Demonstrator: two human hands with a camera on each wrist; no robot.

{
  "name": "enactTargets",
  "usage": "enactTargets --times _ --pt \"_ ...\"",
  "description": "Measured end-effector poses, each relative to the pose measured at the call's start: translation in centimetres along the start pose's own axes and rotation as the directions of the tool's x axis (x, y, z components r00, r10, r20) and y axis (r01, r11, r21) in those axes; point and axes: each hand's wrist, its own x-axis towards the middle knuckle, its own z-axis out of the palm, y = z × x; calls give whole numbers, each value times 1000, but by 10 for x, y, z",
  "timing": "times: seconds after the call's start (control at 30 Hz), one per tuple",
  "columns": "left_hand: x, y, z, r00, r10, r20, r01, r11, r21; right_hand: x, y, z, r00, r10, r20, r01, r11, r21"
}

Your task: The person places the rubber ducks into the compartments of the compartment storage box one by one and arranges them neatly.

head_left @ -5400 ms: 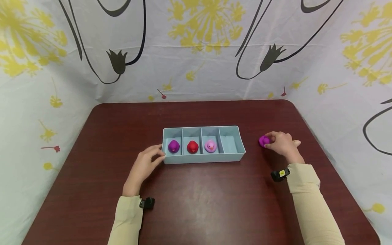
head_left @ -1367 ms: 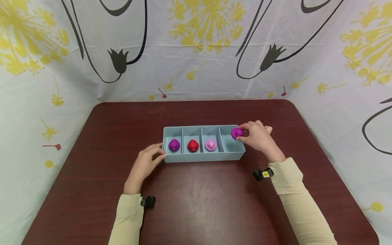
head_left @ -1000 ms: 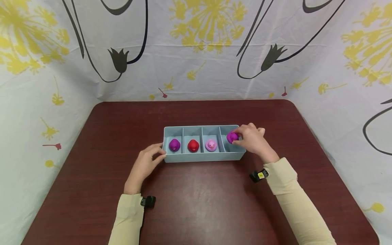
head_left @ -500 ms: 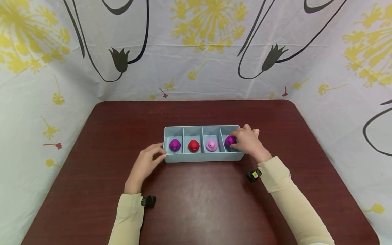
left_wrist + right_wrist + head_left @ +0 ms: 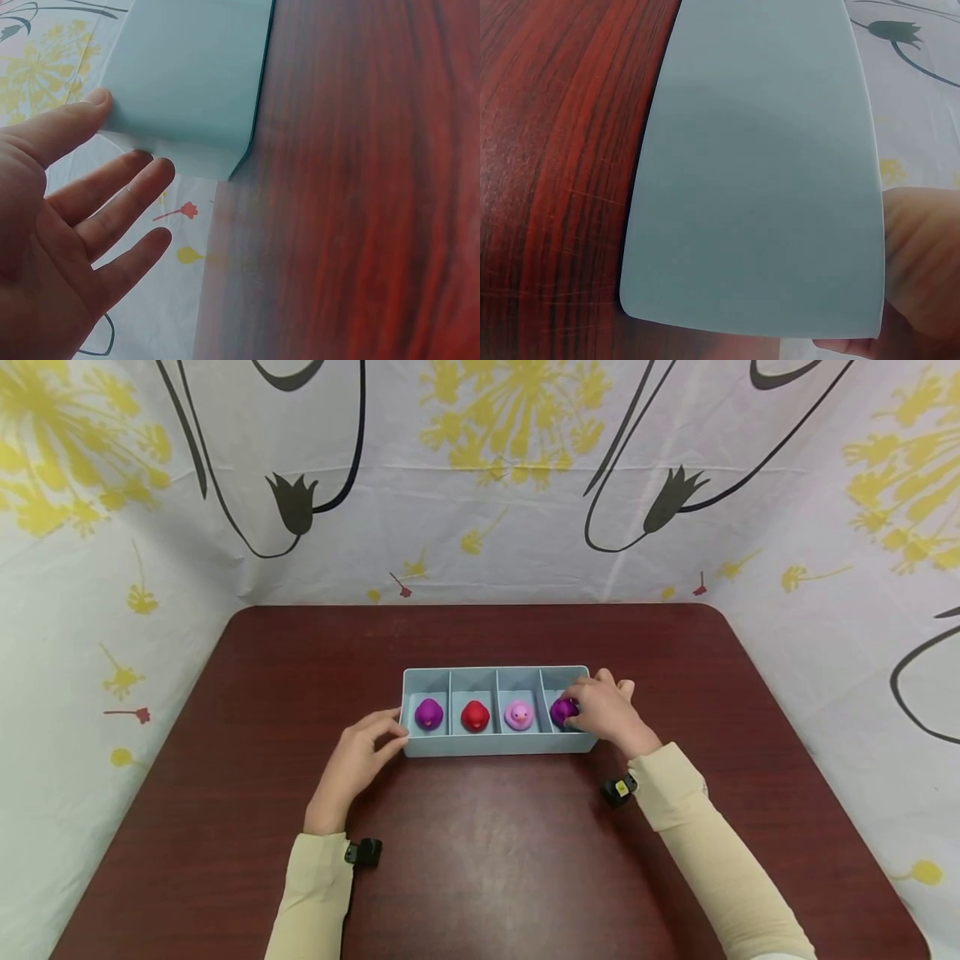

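Observation:
A pale blue tray [image 5: 495,746] with a row of compartments stands mid-table. From left to right it holds a purple rubber duck [image 5: 428,714], a red rubber duck [image 5: 475,717] and a pink rubber duck [image 5: 519,715]. In the rightmost compartment my right hand [image 5: 609,712] pinches another purple rubber duck [image 5: 560,712], partly covered by the fingers. My left hand [image 5: 352,768] touches the tray's left end; the left wrist view shows its fingers spread, with the thumb [image 5: 96,101] at the tray's edge. In the right wrist view, the tray's front wall [image 5: 757,172] hides most of the right hand.
The dark reddish-brown table [image 5: 480,868] has rounded far corners. A white cloth [image 5: 480,543] with yellow flower and dark stem prints hangs behind it and along both sides. Both wrists carry small black cameras.
My right hand has picked up the second purple duck from the table right of the tray, carried it left and lowered it into the rightmost compartment. The left hand stays at the tray's left end.

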Motion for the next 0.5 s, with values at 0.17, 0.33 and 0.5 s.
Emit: enactTargets --times 0.17,0.33,0.5 --pt "0 0 0 1000 -1 3 1 1000 -3 -1 0 0 1000 9 12 -9 1000 4" --pt "0 0 1 1000 -4 2 4 1000 -2 -1 0 0 1000 12 18 -12 1000 -2" --pt "0 0 1 1000 5 -1 -5 1000 -5 -1 2 0 1000 14 22 -14 1000 -3"
